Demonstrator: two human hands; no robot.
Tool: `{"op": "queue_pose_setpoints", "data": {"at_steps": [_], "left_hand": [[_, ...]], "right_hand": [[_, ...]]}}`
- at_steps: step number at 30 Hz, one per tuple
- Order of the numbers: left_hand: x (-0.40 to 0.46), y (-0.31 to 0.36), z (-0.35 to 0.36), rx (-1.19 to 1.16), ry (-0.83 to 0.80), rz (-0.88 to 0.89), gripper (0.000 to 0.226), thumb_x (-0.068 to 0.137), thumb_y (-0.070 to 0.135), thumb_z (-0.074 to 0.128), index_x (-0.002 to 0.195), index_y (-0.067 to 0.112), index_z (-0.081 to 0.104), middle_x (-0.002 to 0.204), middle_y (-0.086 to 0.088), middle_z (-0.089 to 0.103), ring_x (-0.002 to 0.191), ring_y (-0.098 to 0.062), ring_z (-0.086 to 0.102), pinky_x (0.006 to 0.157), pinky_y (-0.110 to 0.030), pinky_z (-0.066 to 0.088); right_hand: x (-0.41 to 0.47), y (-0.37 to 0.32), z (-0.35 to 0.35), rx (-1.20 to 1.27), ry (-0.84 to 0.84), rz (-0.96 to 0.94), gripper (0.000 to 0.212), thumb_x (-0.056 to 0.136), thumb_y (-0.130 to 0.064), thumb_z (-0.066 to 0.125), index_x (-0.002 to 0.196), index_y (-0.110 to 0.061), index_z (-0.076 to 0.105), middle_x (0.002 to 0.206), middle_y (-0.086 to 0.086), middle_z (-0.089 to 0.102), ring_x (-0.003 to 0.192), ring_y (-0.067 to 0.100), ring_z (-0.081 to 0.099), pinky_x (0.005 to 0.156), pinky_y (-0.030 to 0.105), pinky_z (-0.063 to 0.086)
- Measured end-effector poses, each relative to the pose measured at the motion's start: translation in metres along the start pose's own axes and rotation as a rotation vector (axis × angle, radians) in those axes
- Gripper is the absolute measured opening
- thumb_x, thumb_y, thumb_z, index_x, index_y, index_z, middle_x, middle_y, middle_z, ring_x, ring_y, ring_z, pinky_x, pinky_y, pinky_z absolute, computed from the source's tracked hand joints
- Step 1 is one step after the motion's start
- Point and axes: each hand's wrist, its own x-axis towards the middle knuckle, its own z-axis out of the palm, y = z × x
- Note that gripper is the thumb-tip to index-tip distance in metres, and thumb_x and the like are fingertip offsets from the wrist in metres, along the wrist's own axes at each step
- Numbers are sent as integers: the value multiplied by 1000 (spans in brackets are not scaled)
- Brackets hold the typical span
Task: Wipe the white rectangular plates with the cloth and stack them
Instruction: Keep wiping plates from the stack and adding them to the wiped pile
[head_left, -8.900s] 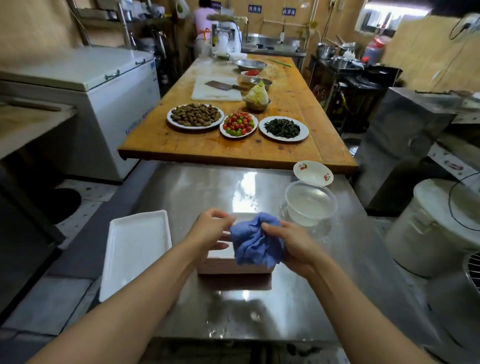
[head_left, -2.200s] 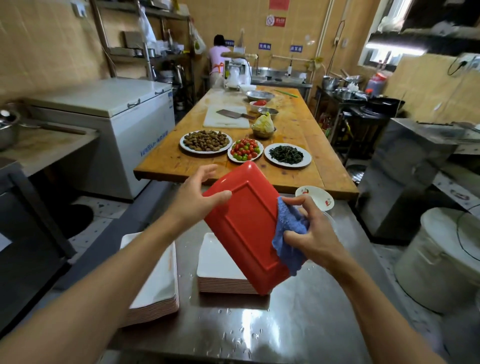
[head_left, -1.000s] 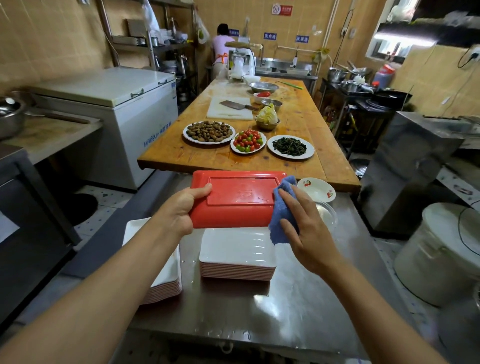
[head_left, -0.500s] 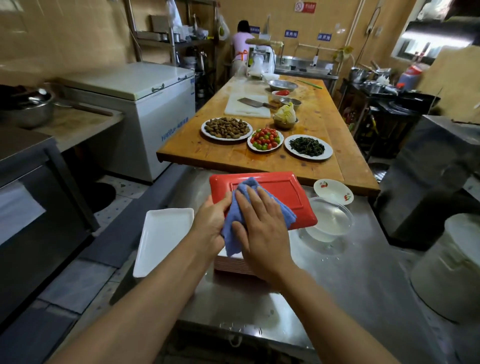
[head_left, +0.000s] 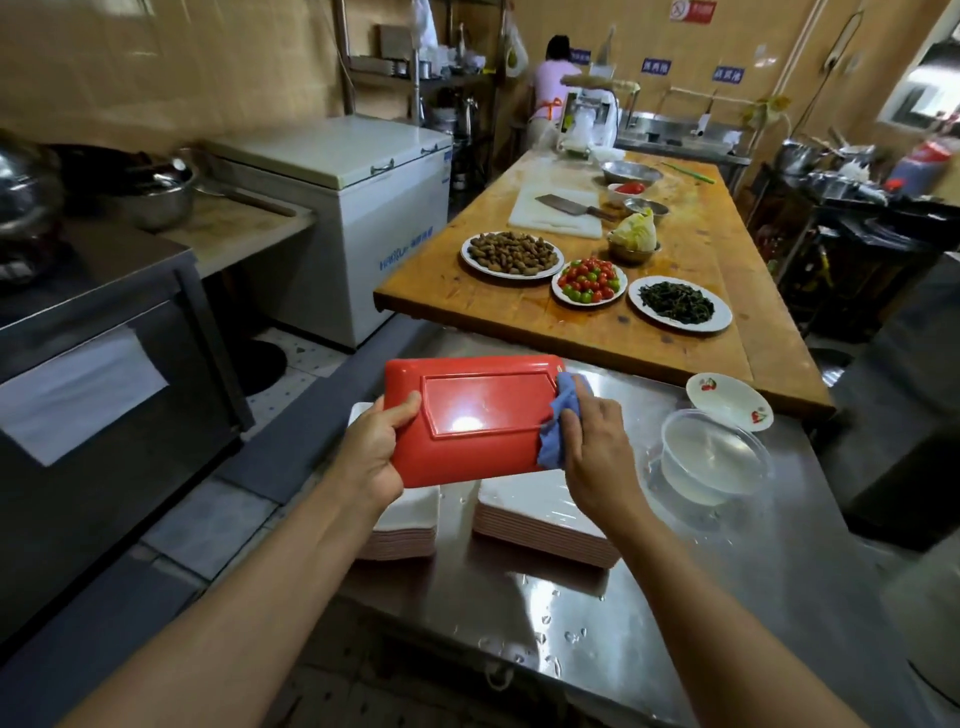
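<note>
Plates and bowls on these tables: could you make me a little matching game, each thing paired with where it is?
1. Red-backed rectangular plate
2. Blue cloth
3. Clear plastic bowl
4. Round white plate of cherry tomatoes

A. On the wooden table
B. On the steel table, right of the stacks
C. Gripped by the left hand
D. Under the right hand

Pairs: 1-C, 2-D, 3-B, 4-A

We see a glossy red plastic plate (head_left: 483, 415) catching a bright glare, and a soft, crumpled blue cloth (head_left: 558, 426) against its right end. The steel surface (head_left: 675, 597) under it shines wet with droplets. Along its far edge runs a matt, worn wooden table (head_left: 649, 332); near its right edge sits a clear plastic bowl (head_left: 714, 457).
</note>
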Motion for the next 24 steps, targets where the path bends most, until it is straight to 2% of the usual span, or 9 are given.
{"op": "queue_pose_setpoints", "data": {"at_steps": [3, 6, 8, 10, 13, 17, 19, 21, 24], "left_hand": [[-1, 5, -13, -14, 16, 2, 13, 95, 16, 50, 100, 23, 60, 93, -7, 68, 82, -25, 65, 64, -40, 52], [-1, 12, -24, 3, 28, 16, 20, 96, 15, 49, 112, 21, 58, 102, -10, 66, 91, -28, 64, 76, -46, 51], [-2, 19, -31, 13, 31, 67, 21, 96, 14, 50, 113, 21, 57, 106, -11, 66, 95, -29, 64, 83, -48, 51], [-3, 27, -37, 57, 17, 193, 18, 95, 11, 51, 107, 23, 58, 101, -8, 68, 86, -22, 68, 73, -38, 56], [-1, 34, -45, 506, 71, 520, 22, 92, 8, 56, 113, 15, 59, 88, 2, 67, 73, -6, 67, 62, -16, 53], [3, 23, -59, 1250, 45, 810, 16, 89, 21, 63, 102, 13, 62, 84, -3, 64, 77, -21, 60, 64, -32, 44], [4, 11, -67, 1528, -16, 939, 22, 90, 19, 61, 112, 18, 64, 94, -2, 66, 85, -23, 62, 64, -31, 48], [2, 0, -72, 1707, -70, 1002, 30, 91, 12, 56, 119, 18, 63, 98, -7, 67, 91, -27, 62, 62, -36, 52], [-2, -15, -80, 1798, -164, 1017, 30, 81, 3, 64, 109, 14, 69, 90, -8, 71, 82, -26, 68, 50, -37, 55]], "right_hand": [[-1, -3, 10, 132, 51, 3, 32, 102, -17, 31, 127, -14, 50, 110, 5, 58, 99, 19, 53, 85, 27, 41], [5, -5, 18, 146, 87, 102, 24, 100, -13, 36, 112, -9, 56, 92, 7, 61, 84, 24, 58, 69, 32, 44], [10, -5, 20, 134, 91, 132, 21, 97, -8, 41, 110, -9, 57, 92, 10, 64, 77, 20, 57, 60, 24, 41], [12, -6, 19, 182, 113, 160, 23, 94, -4, 43, 112, -10, 56, 83, 5, 64, 65, 10, 57, 53, 12, 39], [17, -13, 19, 265, 117, 241, 32, 89, -2, 45, 118, -14, 47, 70, -4, 58, 59, -1, 55, 45, 8, 39], [18, -19, 22, 352, 19, 252, 31, 88, 0, 44, 111, -19, 49, 68, 5, 64, 48, 7, 60, 38, 11, 39], [17, -20, 25, 343, -2, 236, 32, 90, 1, 42, 112, -19, 52, 71, 1, 62, 51, 4, 59, 39, 7, 38], [15, -18, 27, 341, -16, 233, 32, 91, 2, 42, 114, -17, 53, 72, -2, 61, 55, 3, 58, 40, 6, 39], [11, -14, 30, 342, -36, 238, 30, 91, 1, 44, 113, -16, 54, 71, -5, 59, 53, 2, 57, 40, 6, 38]]}}
